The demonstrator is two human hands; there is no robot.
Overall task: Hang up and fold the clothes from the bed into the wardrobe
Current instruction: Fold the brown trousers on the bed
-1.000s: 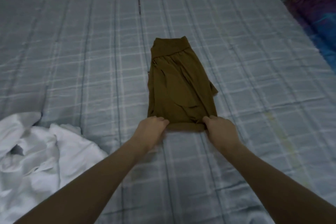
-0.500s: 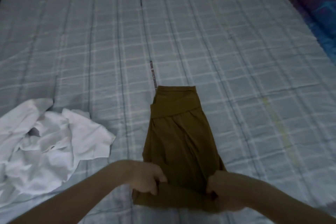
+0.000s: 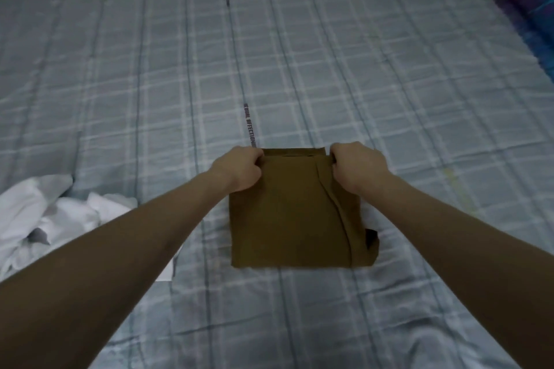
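A brown garment (image 3: 287,216) lies folded into a near square on the bed (image 3: 359,69), in the middle of the view. My left hand (image 3: 239,168) grips its far left corner with curled fingers. My right hand (image 3: 356,168) grips the far right corner the same way. The folded-over top layer reaches almost to the waistband edge at the far side. A small dark flap sticks out at the lower right of the fold.
A crumpled white garment (image 3: 51,222) lies on the bed to the left, partly under my left forearm. A purple and blue pillow or blanket (image 3: 527,0) sits at the upper right. The sheet is pale blue check with a printed dark stripe.
Both hands carried the near end of the brown garment up and over to its far end, folding it in half. The view shifted forward over the bed.
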